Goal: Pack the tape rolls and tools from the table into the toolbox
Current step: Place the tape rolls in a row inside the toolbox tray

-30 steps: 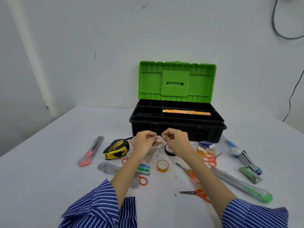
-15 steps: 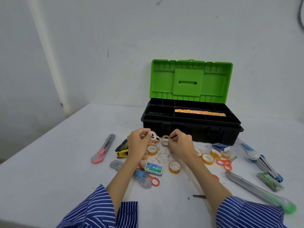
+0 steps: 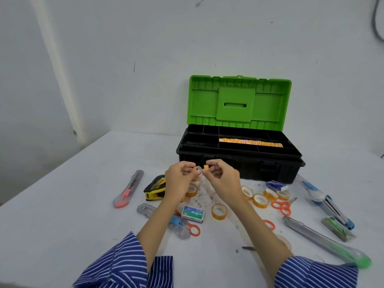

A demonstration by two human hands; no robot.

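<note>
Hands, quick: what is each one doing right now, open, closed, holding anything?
Left hand: closed, pinching a small tape roll.
Right hand: closed, pinching another small roll.

walls: plain white, scuffed | corner: pale vertical strip (image 3: 56, 65) at left | cable (image 3: 377, 19) top right | bench (image 3: 62, 204): white, evenly lit

blue white-striped sleeves (image 3: 128, 265), apparently rolled, bare forearms

Both hands (image 3: 204, 177) higher now, 2 tape rolls (image 3: 201, 169) lifted.
</note>
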